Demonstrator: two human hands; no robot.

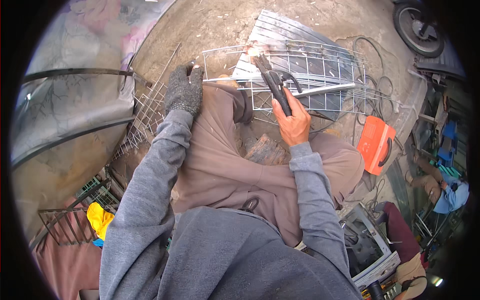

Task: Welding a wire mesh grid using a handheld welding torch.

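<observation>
My right hand (294, 121), bare, is wrapped around a dark welding electrode holder (275, 86). The holder's jaws point up and left, beside a bright orange-white glow (253, 51) at a wire grid (310, 59). Smoke or glare partly blurs the jaws. Over my left knee, my left hand (184, 91) wears a dark grey knitted glove, with one bare fingertip showing. Its fingers are curled closed near the left ends of the grid's wires; what they hold is hidden. Beneath the grid lies a grey corrugated metal sheet (272, 31).
An orange welding machine (376, 145) stands to the right, near looped cables (382, 95). Another wire mesh (145, 117) leans at left by a draped sheet (75, 105). A wheel (419, 30) is at far right. A seated person (450, 192) and another person's sleeve (397, 225) appear right.
</observation>
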